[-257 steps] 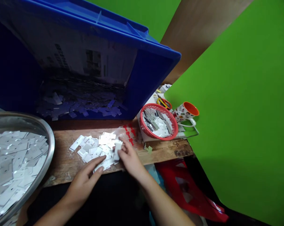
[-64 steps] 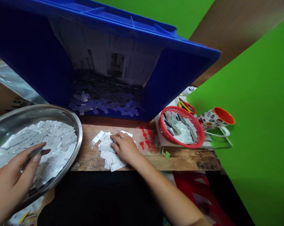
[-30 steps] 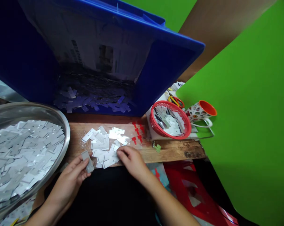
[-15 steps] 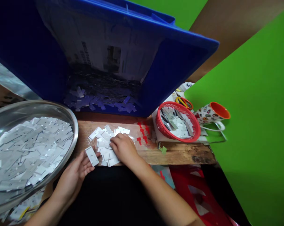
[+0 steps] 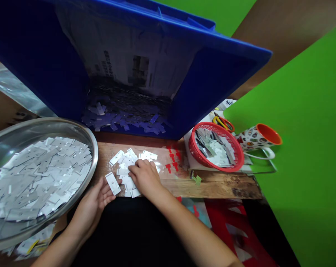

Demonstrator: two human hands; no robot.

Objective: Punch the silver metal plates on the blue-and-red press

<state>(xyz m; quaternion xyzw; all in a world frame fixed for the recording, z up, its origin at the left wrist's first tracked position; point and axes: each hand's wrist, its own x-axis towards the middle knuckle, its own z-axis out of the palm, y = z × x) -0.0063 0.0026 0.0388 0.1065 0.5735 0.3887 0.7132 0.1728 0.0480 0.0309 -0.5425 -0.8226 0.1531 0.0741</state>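
Observation:
In my left hand, curled fingers hold a small silver-white metal plate with holes in it, tilted at the near edge of the table. My right hand lies over a loose pile of similar plates. Its thumb and fingers close at the right end of one flat metal plate; the fingertips are partly hidden. Both hands are close together, with the left one beside the pile's near left side.
A steel basin full of plates stands at left. Behind the pile, a tipped blue crate holds more. Right are red T-shaped pieces, a green piece, a red basket of plates, scissors and a mug.
The whole view has shifted slightly, so things appear farther right. My right hand has moved a little left over the pile. My left hand still holds the same plate.

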